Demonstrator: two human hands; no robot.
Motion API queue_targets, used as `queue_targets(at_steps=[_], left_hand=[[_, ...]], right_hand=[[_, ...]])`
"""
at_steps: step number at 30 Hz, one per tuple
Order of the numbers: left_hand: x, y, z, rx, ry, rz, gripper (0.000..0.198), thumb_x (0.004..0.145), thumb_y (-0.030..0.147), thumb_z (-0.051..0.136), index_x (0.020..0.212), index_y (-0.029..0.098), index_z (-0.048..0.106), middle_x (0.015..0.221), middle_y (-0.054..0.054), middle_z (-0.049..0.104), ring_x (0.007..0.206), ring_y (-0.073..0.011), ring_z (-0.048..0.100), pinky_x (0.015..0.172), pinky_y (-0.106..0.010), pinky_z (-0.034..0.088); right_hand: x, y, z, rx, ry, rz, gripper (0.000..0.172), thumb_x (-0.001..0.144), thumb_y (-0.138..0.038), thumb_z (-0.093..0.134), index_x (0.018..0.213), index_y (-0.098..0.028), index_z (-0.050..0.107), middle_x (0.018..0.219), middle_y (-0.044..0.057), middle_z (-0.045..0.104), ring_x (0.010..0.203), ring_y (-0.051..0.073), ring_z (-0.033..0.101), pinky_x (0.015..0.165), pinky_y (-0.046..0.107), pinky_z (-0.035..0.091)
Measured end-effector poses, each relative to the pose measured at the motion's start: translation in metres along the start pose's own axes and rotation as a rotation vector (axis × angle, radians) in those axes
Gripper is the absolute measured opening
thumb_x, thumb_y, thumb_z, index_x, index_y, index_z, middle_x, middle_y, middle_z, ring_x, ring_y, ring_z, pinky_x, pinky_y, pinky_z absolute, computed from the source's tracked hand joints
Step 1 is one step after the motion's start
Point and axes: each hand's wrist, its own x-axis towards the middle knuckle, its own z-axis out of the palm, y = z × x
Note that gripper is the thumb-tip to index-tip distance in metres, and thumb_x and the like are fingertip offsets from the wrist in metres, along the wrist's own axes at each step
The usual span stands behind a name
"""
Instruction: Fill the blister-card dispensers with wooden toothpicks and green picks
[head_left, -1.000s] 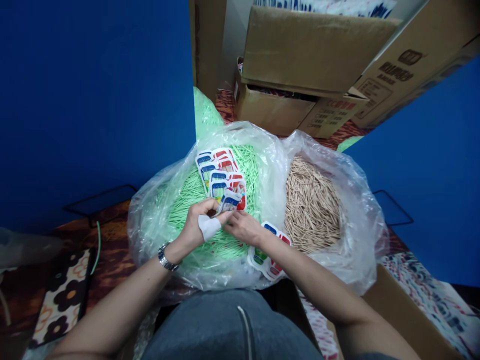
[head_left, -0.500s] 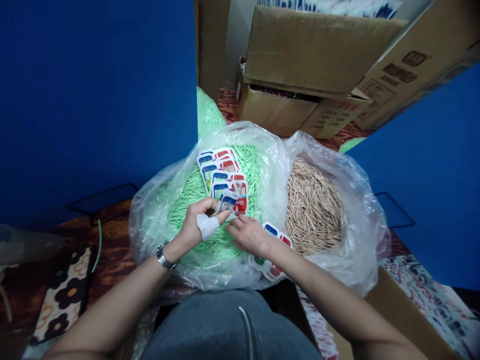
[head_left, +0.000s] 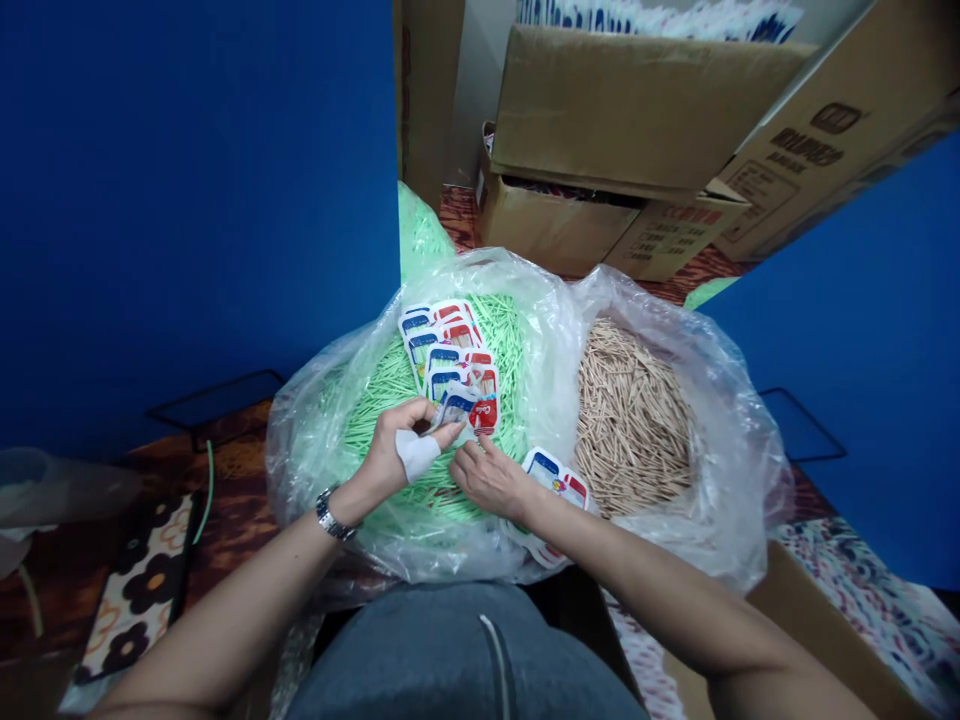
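Note:
My left hand (head_left: 401,452), thumb wrapped in white tape and a watch on the wrist, pinches a small printed packet (head_left: 454,406) over a clear bag of green sticks (head_left: 390,385). My right hand (head_left: 489,478) is closed in a pinch just right of it, fingertips at the green sticks below the packet; what it holds is too small to make out. A row of filled red, white and blue packets (head_left: 447,345) lies on the green sticks beyond my hands. More packets (head_left: 559,478) lie behind my right wrist.
A second clear bag of tan wooden sticks (head_left: 634,415) sits to the right. Open cardboard boxes (head_left: 600,130) stand behind. Blue panels rise at left (head_left: 187,180) and right (head_left: 870,330). A flowered mat (head_left: 131,590) lies at lower left. My grey-clad lap (head_left: 450,660) is below.
My right hand dipped down to the green sticks and has come back up toward the packet. The left hand has kept its hold on the packet.

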Motion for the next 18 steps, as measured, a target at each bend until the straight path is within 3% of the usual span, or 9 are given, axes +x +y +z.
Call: queue_targets(at_steps=[5, 8, 11, 14, 18], left_hand=[[0.0, 0.0, 0.0, 0.019, -0.007, -0.016, 0.033, 0.075, 0.026, 0.069, 0.057, 0.017, 0.042, 0.057, 0.006, 0.038, 0.054, -0.0085, 0.034, 0.05, -0.023, 0.027], [0.0, -0.002, -0.001, 0.045, 0.009, 0.005, 0.035, 0.075, 0.028, 0.07, 0.057, 0.017, 0.042, 0.058, 0.006, 0.038, 0.054, -0.0087, 0.034, 0.05, -0.023, 0.027], [0.001, -0.006, -0.004, 0.067, 0.043, 0.014, 0.035, 0.074, 0.029, 0.071, 0.056, 0.018, 0.042, 0.058, 0.006, 0.039, 0.054, -0.0089, 0.035, 0.051, -0.024, 0.028], [0.005, -0.011, -0.003, 0.063, 0.066, 0.003, 0.034, 0.075, 0.03, 0.069, 0.057, 0.018, 0.043, 0.057, 0.005, 0.039, 0.053, -0.0092, 0.035, 0.05, -0.024, 0.027], [0.016, -0.014, 0.007, 0.034, 0.082, -0.006, 0.035, 0.076, 0.032, 0.068, 0.058, 0.018, 0.042, 0.058, 0.006, 0.036, 0.053, -0.009, 0.033, 0.049, -0.023, 0.026]], right_hand=[[0.001, -0.001, -0.018, 0.027, -0.073, 0.025, 0.019, 0.092, -0.014, 0.039, 0.089, -0.015, 0.057, 0.083, 0.009, 0.062, 0.083, 0.023, 0.056, 0.087, 0.045, 0.04], [-0.003, 0.01, -0.029, 0.152, -0.276, 0.149, 0.016, 0.09, -0.011, 0.041, 0.092, -0.014, 0.057, 0.083, 0.012, 0.066, 0.08, 0.023, 0.061, 0.076, 0.038, 0.045], [-0.015, 0.033, -0.038, 0.368, -0.451, 0.236, 0.016, 0.091, -0.021, 0.044, 0.098, -0.013, 0.056, 0.081, 0.013, 0.067, 0.073, 0.023, 0.064, 0.062, 0.03, 0.044], [-0.031, 0.055, -0.044, 0.711, -0.465, 0.238, 0.027, 0.095, -0.037, 0.039, 0.095, -0.015, 0.054, 0.074, 0.006, 0.065, 0.066, 0.018, 0.062, 0.058, 0.026, 0.043], [-0.045, 0.061, -0.045, 1.414, -0.448, 0.35, 0.038, 0.093, -0.052, 0.037, 0.082, -0.017, 0.048, 0.069, -0.002, 0.056, 0.054, 0.009, 0.054, 0.05, 0.02, 0.043]])
